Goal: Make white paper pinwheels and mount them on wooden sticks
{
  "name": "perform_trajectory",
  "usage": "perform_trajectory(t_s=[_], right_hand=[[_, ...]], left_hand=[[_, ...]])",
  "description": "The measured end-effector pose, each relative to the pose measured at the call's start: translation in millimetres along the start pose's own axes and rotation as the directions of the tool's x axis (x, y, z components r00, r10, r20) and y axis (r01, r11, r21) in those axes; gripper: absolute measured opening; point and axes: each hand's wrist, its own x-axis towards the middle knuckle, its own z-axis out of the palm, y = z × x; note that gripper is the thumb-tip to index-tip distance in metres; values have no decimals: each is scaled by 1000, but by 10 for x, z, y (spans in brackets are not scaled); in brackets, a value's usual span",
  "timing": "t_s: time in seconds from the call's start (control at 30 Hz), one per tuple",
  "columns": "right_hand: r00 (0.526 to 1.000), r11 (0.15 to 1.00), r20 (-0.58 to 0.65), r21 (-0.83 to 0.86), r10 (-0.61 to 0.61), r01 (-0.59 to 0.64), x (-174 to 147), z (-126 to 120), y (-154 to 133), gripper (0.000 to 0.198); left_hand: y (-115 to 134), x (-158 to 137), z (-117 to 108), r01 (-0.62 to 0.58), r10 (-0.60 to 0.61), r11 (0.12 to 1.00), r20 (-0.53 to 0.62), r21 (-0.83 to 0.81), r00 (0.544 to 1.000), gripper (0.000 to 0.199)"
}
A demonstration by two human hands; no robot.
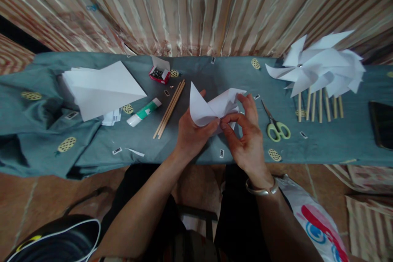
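Observation:
Above the middle of the table, both hands work on a white paper pinwheel (211, 108) whose blades are partly curled inward. My left hand (194, 132) grips it from the left, the thumb pressed near its centre. My right hand (247, 131) pinches a paper edge near the centre with thumb and forefinger, while other fingers touch the right blade. Whether a pin is between those fingertips is too small to tell. Thin wooden sticks (170, 110) lie left of the hands beside a glue stick (144, 112). Green-handled scissors (275, 125) rest to the right.
A stack of white paper (104, 90) lies at the left. Behind the sticks stands a small red box of pins (160, 72). Several finished pinwheels (325, 65) on sticks are piled at the right, with a dark phone (380, 125) at the edge. A striped curtain (196, 12) hangs behind.

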Motion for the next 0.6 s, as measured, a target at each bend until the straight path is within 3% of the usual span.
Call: perform_trajectory(t_s=[0.27, 0.6], right_hand=[[996, 994, 12, 54, 93, -93, 1, -3, 3, 10], [992, 989, -22, 90, 121, -118, 10, 25, 27, 9]], left_hand=[[12, -17, -46, -52, 51, 999, 76, 10, 996, 80], [20, -6, -65, -67, 66, 998, 60, 21, 996, 74]])
